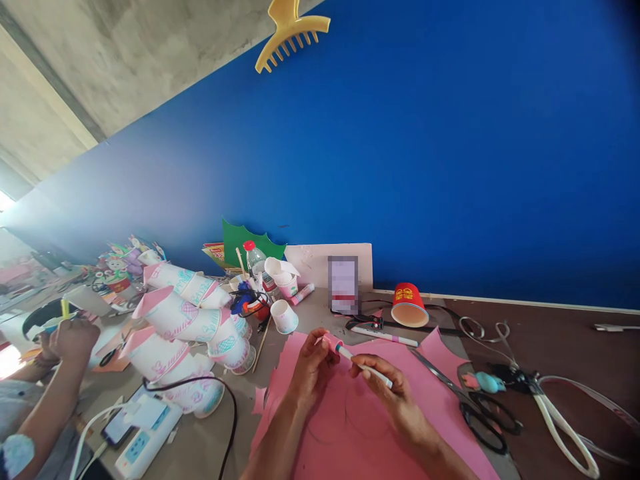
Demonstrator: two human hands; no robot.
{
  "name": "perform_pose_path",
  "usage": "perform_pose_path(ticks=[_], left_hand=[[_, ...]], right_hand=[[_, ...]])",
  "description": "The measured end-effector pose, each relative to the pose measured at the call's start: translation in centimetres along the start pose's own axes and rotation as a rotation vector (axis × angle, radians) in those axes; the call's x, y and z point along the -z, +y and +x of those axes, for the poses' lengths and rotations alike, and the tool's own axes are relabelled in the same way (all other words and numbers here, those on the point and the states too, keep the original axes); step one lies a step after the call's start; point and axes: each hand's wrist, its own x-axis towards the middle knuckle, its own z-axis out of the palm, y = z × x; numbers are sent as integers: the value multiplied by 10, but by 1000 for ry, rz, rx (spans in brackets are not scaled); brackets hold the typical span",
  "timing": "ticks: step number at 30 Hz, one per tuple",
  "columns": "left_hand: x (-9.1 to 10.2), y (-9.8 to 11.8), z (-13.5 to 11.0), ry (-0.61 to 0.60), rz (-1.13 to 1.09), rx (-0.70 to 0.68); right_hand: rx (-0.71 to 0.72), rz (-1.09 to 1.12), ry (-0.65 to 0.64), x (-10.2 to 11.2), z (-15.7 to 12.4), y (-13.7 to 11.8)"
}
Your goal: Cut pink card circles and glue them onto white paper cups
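My left hand (311, 367) and my right hand (387, 387) meet over a pink paper sheet (440, 400) on the table. Together they hold a white marker (363, 365). The left fingers pinch its pink cap end (333, 343), while the right fingers wrap the white barrel. Faint drawn circles show on the pink sheet under my hands. Black-handled scissors (475, 410) lie just right of the sheet.
A pile of decorated paper cups (185, 320) stands at left. A red cup (409, 305) lies on its side behind the sheet, near another marker (385, 337). A power strip (147, 437) and cables sit at front left. Another person's hand (73, 337) holds a yellow pen at far left.
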Motion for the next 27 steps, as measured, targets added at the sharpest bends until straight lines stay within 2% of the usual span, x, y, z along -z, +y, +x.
perform_pose_path(ticks=[6,13,19,22,27], left_hand=[[-2,-2,-3,-72,11,9],[-1,-3,-5,-83,-79,71],[-5,2,-7,-31,-85,88],[-4,4,-6,-22,-23,61],[8,10,5,91,279,-26]], right_hand=[[12,-8,2,3,1,-2],[355,-427,-198,1,-3,16],[470,-631,-291,-6,-7,22],[502,-629,-309,-6,-8,18],[491,-552,-247,-3,-9,18]])
